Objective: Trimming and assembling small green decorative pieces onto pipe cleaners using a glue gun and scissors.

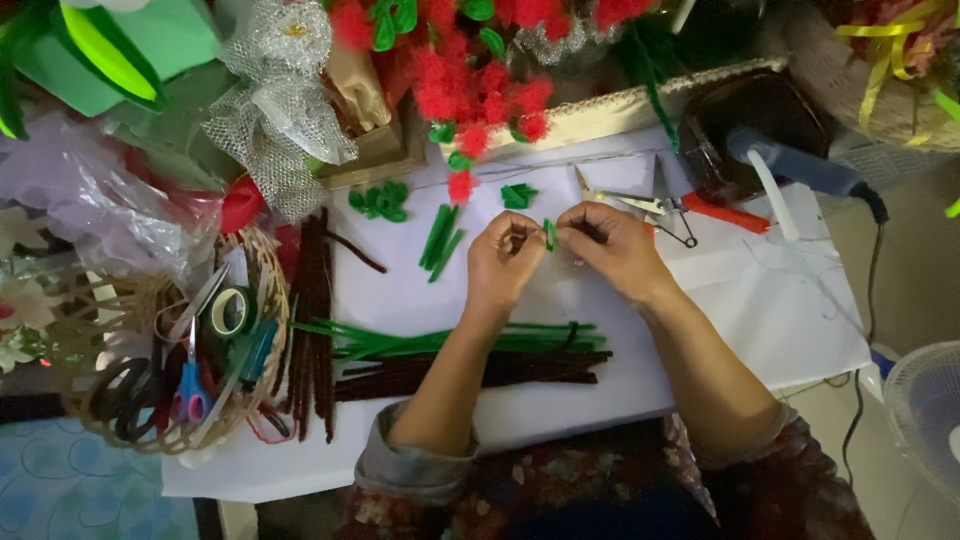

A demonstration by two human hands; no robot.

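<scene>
the small green pipe-cleaner piece [550, 235] stood almost upright between the two hands, above the middle of the white-covered tabletop [760, 320], toward its far edge. the left hand [503, 262] held a narrow grip on its left side with pinched fingertips; the right hand [618, 250] pinched it from the right, equally near. the long green stems [440, 342] and dark red stems [470, 372] lay nearer the body, running left to right.

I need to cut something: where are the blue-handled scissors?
Head view, far left: the blue-handled scissors lie in the wicker basket, beside the tape roll.
</scene>
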